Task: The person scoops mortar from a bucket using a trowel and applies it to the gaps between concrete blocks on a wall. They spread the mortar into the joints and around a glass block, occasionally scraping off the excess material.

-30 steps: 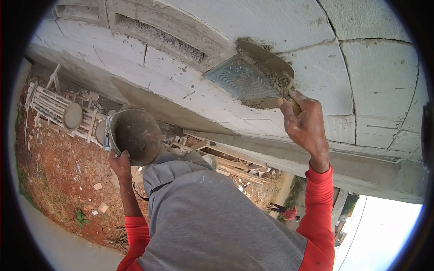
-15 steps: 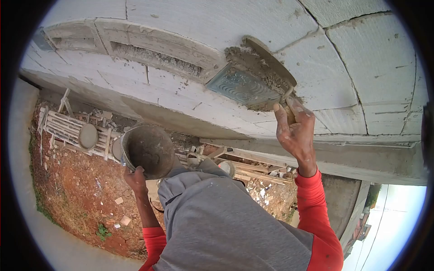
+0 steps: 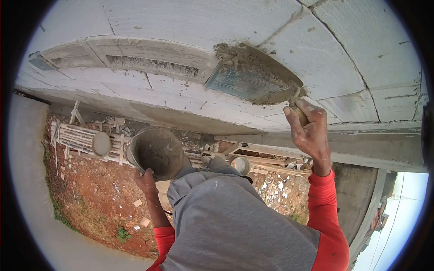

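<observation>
The right hand (image 3: 309, 131), gripping the trowel (image 3: 271, 72), is now pressing mortar (image 3: 228, 52) further along the glass block (image 3: 242, 83) than 1 second ago. The left hand (image 3: 145, 178) is clutching the bucket (image 3: 156, 151).

Before you stands a wall of large white blocks (image 3: 190, 22), with a blue-green patterned glass block (image 3: 242, 83) set in it and wet grey mortar (image 3: 227, 51) heaped along that block's upper edge. Below you lies red earth ground (image 3: 90, 189). On it are a white slatted wooden rack (image 3: 77, 137), loose pale timber planks (image 3: 271, 165) and small pale rubble scraps (image 3: 138, 203).
</observation>
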`<state>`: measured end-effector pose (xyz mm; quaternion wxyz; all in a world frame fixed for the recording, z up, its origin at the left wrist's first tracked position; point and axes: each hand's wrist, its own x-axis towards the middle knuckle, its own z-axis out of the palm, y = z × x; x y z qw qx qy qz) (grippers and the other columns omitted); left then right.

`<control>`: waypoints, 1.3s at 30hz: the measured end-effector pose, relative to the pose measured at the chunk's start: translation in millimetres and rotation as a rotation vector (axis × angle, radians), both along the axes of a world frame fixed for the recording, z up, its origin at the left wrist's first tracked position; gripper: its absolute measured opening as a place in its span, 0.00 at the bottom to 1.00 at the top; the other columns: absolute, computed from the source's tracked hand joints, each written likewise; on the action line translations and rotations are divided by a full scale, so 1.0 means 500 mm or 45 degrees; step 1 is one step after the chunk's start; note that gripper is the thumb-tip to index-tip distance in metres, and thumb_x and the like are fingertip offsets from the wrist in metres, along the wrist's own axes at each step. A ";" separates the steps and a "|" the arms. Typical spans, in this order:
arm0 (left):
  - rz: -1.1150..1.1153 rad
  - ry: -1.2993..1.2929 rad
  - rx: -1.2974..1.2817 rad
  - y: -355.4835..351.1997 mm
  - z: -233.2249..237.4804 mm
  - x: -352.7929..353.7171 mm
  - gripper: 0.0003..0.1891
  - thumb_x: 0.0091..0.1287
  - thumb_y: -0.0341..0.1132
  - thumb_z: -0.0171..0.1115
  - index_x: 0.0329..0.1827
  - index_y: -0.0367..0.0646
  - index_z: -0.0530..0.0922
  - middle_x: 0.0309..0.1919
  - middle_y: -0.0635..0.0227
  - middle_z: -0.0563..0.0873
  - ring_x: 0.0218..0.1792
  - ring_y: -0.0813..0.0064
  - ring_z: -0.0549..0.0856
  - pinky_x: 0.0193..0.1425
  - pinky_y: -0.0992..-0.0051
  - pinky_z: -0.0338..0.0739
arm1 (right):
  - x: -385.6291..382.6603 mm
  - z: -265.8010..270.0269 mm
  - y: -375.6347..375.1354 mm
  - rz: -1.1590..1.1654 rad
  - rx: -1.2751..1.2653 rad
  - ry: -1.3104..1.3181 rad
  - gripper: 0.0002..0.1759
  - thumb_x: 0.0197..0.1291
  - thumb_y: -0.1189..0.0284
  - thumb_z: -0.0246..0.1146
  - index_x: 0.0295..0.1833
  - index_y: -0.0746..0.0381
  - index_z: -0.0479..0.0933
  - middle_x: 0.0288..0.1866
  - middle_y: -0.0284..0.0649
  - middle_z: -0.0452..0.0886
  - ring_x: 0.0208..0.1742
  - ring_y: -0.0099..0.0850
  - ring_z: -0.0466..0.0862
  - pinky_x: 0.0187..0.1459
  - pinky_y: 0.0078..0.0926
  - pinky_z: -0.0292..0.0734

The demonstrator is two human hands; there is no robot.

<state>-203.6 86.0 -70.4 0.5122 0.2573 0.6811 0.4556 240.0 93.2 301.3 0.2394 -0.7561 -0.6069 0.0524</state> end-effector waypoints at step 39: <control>-0.077 -0.089 0.048 0.009 0.007 0.026 0.27 0.55 0.16 0.62 0.62 0.27 0.85 0.46 0.66 0.91 0.44 0.71 0.87 0.51 0.72 0.81 | -0.009 -0.060 0.037 0.185 0.269 -0.434 0.15 0.73 0.69 0.66 0.44 0.72 0.87 0.40 0.58 0.90 0.41 0.55 0.90 0.50 0.54 0.83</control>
